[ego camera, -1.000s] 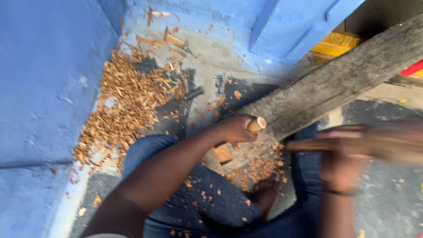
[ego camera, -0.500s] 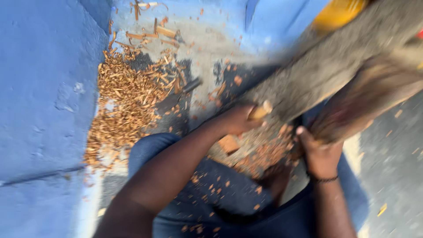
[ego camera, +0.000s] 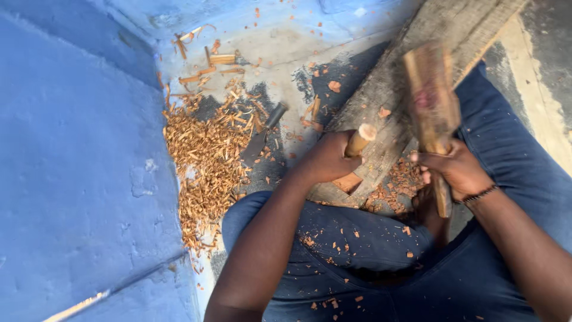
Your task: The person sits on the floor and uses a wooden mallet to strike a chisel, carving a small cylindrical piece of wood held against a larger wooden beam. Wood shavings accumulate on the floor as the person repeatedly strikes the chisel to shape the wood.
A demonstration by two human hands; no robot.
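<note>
Down at the lap first: dark blue trousers (ego camera: 357, 250) dusted with orange chips. Just above them the left hand (ego camera: 326, 160) is wrapped tight around a wooden-handled chisel (ego camera: 360, 139), its pale butt end poking up out of the fist, the blade end hidden under the hand against the weathered plank (ego camera: 405, 77). A small reddish wood block (ego camera: 347, 182) sits on the plank right below that fist. To the right of the plank's near end, the right hand (ego camera: 454, 170) is clenched on a wooden mallet (ego camera: 430, 101), head raised and blurred over the plank.

The risk is plain, I'd say: the butt end is a small target just beside the knuckles, so a blow slightly off could land on the left hand. The block looks unclamped; a skewed blow could kick it off the plank toward the legs.

Left of the plank, a loose tool (ego camera: 262, 134) lies on the floor by a heap of shavings (ego camera: 205, 161), against the blue wall (ego camera: 77, 167).
</note>
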